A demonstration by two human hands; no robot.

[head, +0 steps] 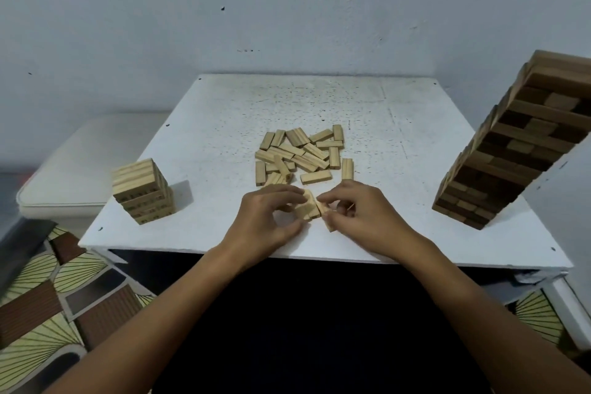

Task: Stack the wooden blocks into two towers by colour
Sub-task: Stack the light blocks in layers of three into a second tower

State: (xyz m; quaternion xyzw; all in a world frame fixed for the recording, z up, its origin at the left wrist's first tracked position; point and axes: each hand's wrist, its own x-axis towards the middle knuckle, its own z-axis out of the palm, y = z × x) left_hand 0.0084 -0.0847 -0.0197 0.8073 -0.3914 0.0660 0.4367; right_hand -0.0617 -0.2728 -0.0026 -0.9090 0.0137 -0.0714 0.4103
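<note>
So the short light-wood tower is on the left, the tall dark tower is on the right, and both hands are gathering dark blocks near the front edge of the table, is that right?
Not quite. The blocks between the left hand and right hand are light wood, not dark, as the head view shows. The rest holds: the short light tower stands on the left, the tall dark tower on the right, and both hands work near the table's front edge.

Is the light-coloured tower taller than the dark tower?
No, the light tower at the table's left is only a few layers high, far shorter than the dark tower at the right.
</note>
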